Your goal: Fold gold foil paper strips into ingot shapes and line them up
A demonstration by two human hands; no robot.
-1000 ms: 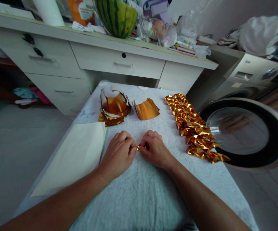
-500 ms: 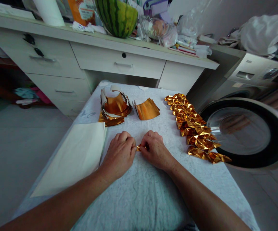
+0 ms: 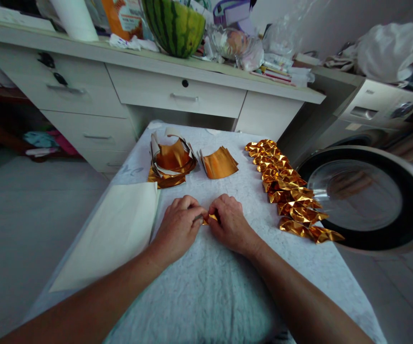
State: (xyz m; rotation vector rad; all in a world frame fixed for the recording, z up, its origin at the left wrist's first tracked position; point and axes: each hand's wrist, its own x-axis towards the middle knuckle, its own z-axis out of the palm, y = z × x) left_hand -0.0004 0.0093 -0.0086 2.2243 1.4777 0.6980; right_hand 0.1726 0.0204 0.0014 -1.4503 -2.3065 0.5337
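Between my fingertips, low over the cloth-covered table (image 3: 206, 286), is a small piece of gold foil paper (image 3: 211, 218), mostly hidden by the fingers. My left hand (image 3: 182, 224) pinches its left end, and my right hand (image 3: 229, 222) closes on its right end. Just beyond the hands lies a small curved stack of gold foil sheets (image 3: 221, 163). Left of that stack is a larger curled pile of foil sheets (image 3: 172, 157) with pale backs. Along the right side runs a row of folded gold foil pieces (image 3: 285, 186), overlapping one another.
A pale paper sheet (image 3: 109, 234) lies on the table's left side. Behind stands a white desk (image 3: 177, 93) with drawers, bearing a cut watermelon (image 3: 174, 28) and plastic bags. At the right, a washing machine's open round door (image 3: 364, 198) reaches beside the table edge.
My left fingers have shifted slightly right and stretched over the foil, closer to my right hand. A little more flat gold shows by the right fingers. The right hand has hardly moved.
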